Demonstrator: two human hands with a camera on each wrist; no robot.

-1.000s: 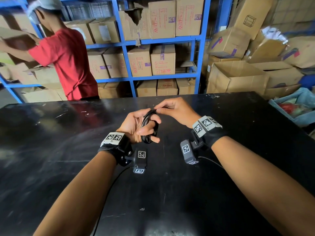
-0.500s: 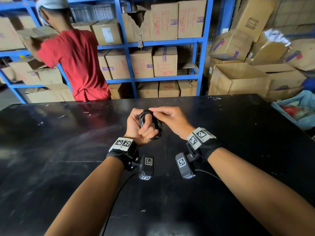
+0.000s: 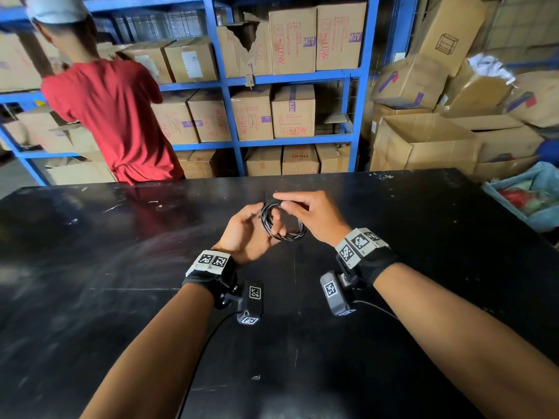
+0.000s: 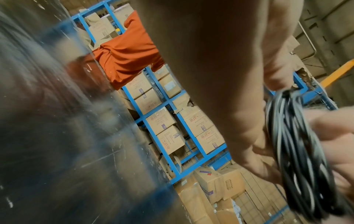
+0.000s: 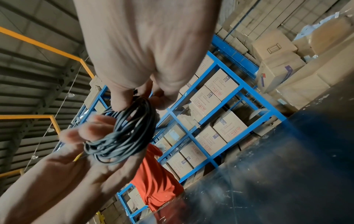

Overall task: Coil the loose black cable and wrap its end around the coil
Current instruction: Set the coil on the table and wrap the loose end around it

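The black cable point(image 3: 282, 235) is wound into a small ring of several loops, held above the black table point(image 3: 408, 252). My right hand point(image 3: 308, 211) pinches the top of the coil point(image 5: 134, 121) between thumb and fingers. My left hand point(image 3: 246, 231) lies under and beside it with its fingers loosely spread, and the coil's lower side rests on them point(image 5: 90, 131). One fingertip shows through the ring. In the left wrist view the coil point(image 4: 298, 151) hangs blurred beside the palm point(image 4: 210, 75). The cable's end is hidden among the loops.
A person in a red shirt point(image 3: 118, 116) works at blue shelves point(image 3: 231, 116) of cardboard boxes beyond the table's far edge. Open boxes point(image 3: 423, 140) pile up at the right, with a blue bin point(image 3: 532, 204) by the table's right edge.
My left fingers have uncurled from around the coil. The coil has turned from edge-on to a ring facing up, and the right hand has kept its pinch at the top.
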